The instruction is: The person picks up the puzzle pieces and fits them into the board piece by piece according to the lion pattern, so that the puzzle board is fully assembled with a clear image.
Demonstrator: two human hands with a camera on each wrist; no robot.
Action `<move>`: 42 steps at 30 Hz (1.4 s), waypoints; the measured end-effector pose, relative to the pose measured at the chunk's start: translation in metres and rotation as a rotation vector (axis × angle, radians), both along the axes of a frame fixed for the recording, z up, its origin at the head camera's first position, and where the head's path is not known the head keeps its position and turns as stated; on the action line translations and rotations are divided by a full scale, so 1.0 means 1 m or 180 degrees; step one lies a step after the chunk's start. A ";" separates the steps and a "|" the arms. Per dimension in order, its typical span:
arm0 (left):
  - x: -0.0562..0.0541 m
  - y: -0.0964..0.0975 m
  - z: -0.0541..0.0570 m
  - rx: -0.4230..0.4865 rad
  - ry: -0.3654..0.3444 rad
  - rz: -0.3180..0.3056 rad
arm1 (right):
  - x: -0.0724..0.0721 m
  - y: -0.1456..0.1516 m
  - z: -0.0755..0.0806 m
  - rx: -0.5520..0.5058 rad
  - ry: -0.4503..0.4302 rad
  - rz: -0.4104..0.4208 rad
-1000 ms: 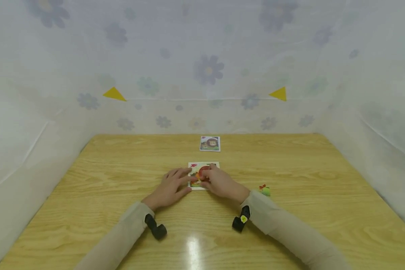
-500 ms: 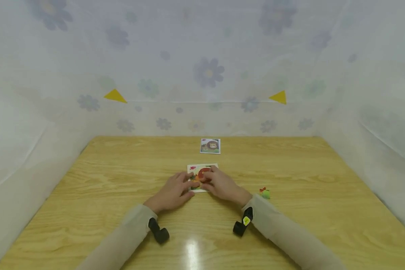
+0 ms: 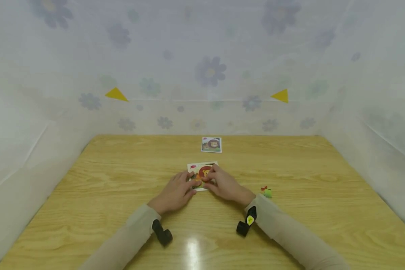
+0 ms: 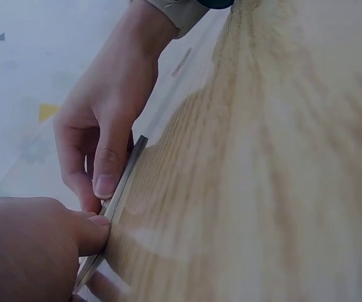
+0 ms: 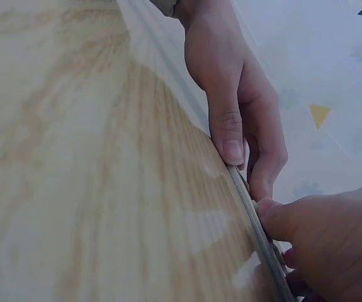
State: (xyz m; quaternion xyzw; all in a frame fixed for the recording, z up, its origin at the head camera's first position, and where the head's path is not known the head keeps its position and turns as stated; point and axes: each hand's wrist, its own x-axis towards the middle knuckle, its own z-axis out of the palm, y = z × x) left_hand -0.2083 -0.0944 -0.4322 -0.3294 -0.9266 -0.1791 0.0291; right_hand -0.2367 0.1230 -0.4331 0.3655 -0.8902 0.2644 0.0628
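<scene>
In the head view, a small jigsaw puzzle (image 3: 205,168) with a red-maned lion lies in a white frame near the middle of the table. My left hand (image 3: 175,192) rests on its left side, fingers extended over the picture and thumb by the lower edge. From the right, my right hand (image 3: 227,185) pinches a puzzle piece at the puzzle's right part; the fingers mostly hide it. Both wrist views show the thin puzzle board (image 4: 121,189) edge-on, with fingertips of both hands meeting over it. A loose green and red puzzle piece (image 3: 267,192) lies right of the right wrist.
A square picture card (image 3: 211,144) with the same lion scene lies farther back. The wooden table (image 3: 121,165) ends at a white flowered cloth wall (image 3: 175,75), which also rises at both sides. Two yellow triangles (image 3: 116,94) mark the back wall.
My right hand has shifted slightly right and down, uncovering more of the lion's face. The left fingers have slid a little farther over the puzzle. The loose piece and card stay put.
</scene>
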 end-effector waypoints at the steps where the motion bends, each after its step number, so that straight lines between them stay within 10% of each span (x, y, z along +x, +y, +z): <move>1: 0.001 0.001 0.000 -0.0022 -0.0005 0.0001 | 0.000 0.001 -0.001 0.0003 0.0006 0.0000; 42: -0.007 -0.003 -0.012 0.0365 -0.0085 0.0038 | -0.005 0.006 -0.013 -0.0219 0.0313 -0.0030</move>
